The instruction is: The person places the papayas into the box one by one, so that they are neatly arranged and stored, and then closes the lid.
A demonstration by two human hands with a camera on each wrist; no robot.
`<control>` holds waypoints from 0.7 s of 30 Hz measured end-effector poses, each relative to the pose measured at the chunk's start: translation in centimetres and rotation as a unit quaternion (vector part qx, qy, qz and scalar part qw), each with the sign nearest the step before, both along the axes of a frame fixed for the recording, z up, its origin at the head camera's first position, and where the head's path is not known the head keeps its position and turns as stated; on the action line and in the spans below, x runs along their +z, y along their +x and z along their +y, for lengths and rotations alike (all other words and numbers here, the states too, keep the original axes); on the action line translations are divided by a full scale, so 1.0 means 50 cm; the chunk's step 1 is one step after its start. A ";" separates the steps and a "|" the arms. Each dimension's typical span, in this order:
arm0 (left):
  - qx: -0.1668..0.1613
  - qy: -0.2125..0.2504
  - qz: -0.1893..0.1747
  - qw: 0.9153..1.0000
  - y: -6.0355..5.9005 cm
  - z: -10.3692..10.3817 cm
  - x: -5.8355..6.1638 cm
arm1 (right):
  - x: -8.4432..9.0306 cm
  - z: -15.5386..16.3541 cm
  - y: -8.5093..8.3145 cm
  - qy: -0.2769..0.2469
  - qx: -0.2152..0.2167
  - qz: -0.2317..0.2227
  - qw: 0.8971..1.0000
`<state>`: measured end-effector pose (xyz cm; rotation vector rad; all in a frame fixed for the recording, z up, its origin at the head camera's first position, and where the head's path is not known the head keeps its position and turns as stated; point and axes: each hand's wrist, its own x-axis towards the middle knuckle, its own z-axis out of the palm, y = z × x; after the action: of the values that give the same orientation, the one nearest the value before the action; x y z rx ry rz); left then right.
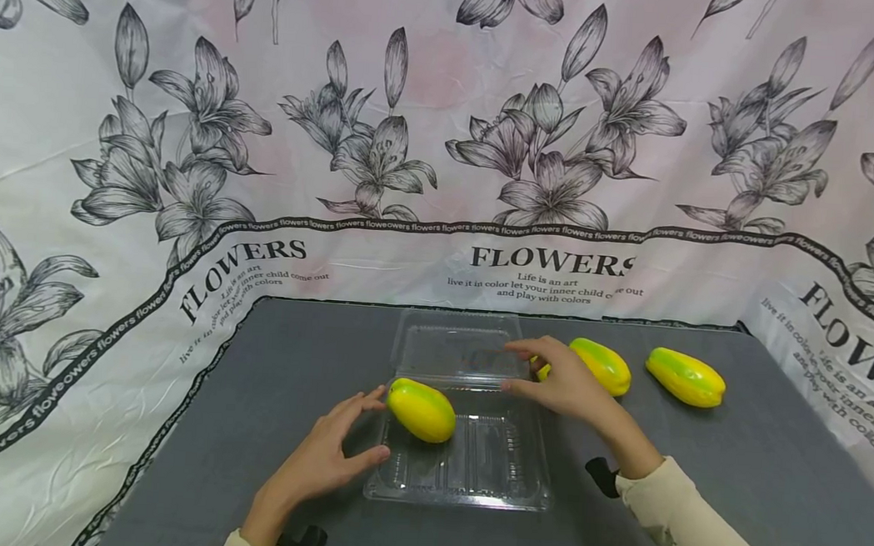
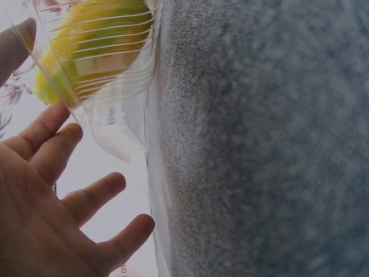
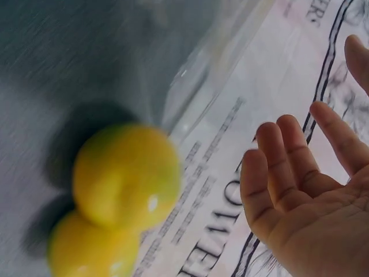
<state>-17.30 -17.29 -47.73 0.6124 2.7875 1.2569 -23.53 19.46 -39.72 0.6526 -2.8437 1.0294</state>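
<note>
A yellow-green papaya [image 1: 421,411] lies at the left side of a clear plastic clamshell box [image 1: 469,484], whose lid [image 1: 447,349] is folded back behind it. My left hand [image 1: 328,454] is at the box's left side, fingers spread and thumb apart. Through the ribbed wall in the left wrist view the papaya [image 2: 104,43] shows, with fingertips right at the wall. My right hand [image 1: 562,377] reaches over the right edge of the lid, fingers extended. In the right wrist view its palm [image 3: 323,225] holds nothing.
Right of the box are a papaya [image 1: 606,368], partly behind my right hand, and another papaya [image 1: 686,378] farther right. A grey cloth [image 1: 265,379] covers the table. Flower-printed fabric [image 1: 378,261] stands along the back and sides.
</note>
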 end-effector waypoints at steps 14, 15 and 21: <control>-0.002 -0.001 0.002 1.000 0.000 -0.002 -0.004 | -0.007 0.144 0.008 -0.015 -0.112 0.014 0.994; -0.002 -0.001 0.001 1.000 0.000 -0.002 -0.004 | -0.007 0.153 0.008 -0.018 -0.117 0.013 0.993; -0.003 0.000 -0.001 1.000 -0.001 -0.001 -0.003 | -0.019 0.218 0.008 -0.005 -0.151 0.064 0.986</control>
<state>-17.34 -17.34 -47.90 0.6187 2.7827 1.2554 -23.12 30.35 -40.67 0.2609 -2.7124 0.9146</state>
